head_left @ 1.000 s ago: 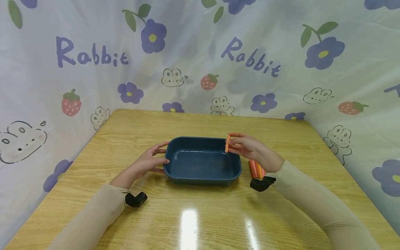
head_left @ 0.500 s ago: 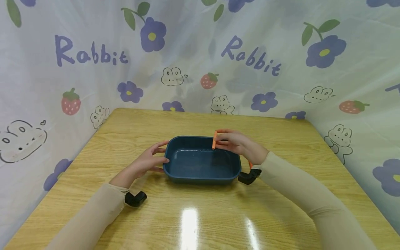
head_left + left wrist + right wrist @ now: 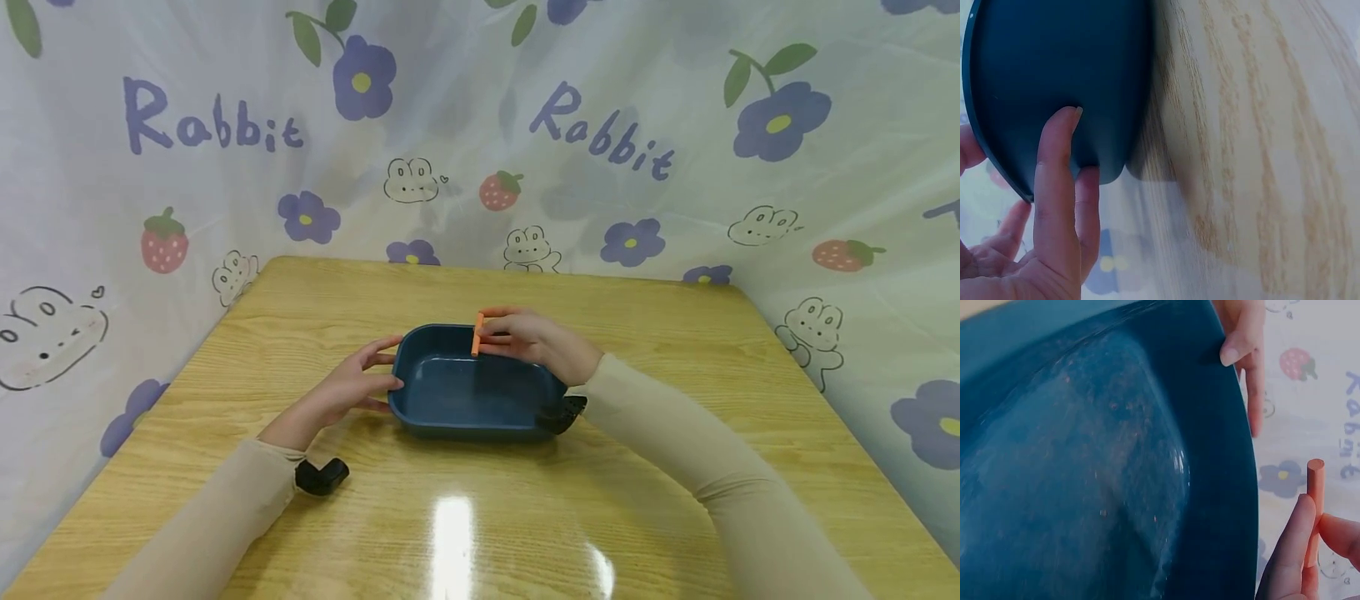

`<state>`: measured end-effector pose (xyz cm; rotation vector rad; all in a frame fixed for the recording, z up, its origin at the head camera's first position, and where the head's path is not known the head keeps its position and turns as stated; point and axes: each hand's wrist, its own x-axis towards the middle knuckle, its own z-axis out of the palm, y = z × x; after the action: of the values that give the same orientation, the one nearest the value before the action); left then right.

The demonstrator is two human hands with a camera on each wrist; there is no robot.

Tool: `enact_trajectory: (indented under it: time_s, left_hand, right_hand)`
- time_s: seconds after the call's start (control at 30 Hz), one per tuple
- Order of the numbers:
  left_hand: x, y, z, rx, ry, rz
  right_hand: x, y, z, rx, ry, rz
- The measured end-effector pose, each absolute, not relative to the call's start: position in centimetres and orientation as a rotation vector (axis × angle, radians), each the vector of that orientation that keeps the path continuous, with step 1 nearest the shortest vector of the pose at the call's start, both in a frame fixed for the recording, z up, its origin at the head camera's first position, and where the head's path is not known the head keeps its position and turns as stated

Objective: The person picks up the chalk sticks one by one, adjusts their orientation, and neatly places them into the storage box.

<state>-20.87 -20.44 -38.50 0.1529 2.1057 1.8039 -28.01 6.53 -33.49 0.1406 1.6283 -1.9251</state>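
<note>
Standing on a pale wood table [image 3: 315, 550] with fine grain, the blue tub [image 3: 465, 432] sits mid-scene in the head view. Two streaks of glare on the near tabletop. White cloth [image 3: 450, 50] hung on the far, left and right sides, printed with purple flowers, strawberries, rabbit faces and the word "Rabbit". Tub: deep blue, oblong, rounded corners, glossy floor. Left hand [image 3: 348, 387] at its left end, fingers spread along the wall, one tip over the rim. Right hand [image 3: 528, 335] pinching an orange stick [image 3: 477, 340], thin and roughly upright, in line with the tub's far wall; height above the rim hard to judge. Beige sleeves [image 3: 667, 433], a black wrist piece [image 3: 322, 477] at each cuff. Left wrist view: outer wall of tub dark, smooth; fingertips touching it, straddling the rim. Wood grain broad and streaky at right. Right wrist view: stick a plain cylinder, matte orange, flat round end, between thumb and fingers. Tub floor speckled with small light spots. Left fingers at far rim, cloth beyond.
</note>
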Motion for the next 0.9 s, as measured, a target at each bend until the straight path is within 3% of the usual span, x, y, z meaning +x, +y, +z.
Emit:
enact_trajectory:
  time_s: [0.9]
  left_hand:
    - [-20.8,-20.5,-38.2,0.152,2.09,1.793]
  right_hand:
    - [-28.9,0.4,-34.6,0.086,1.709,-1.658]
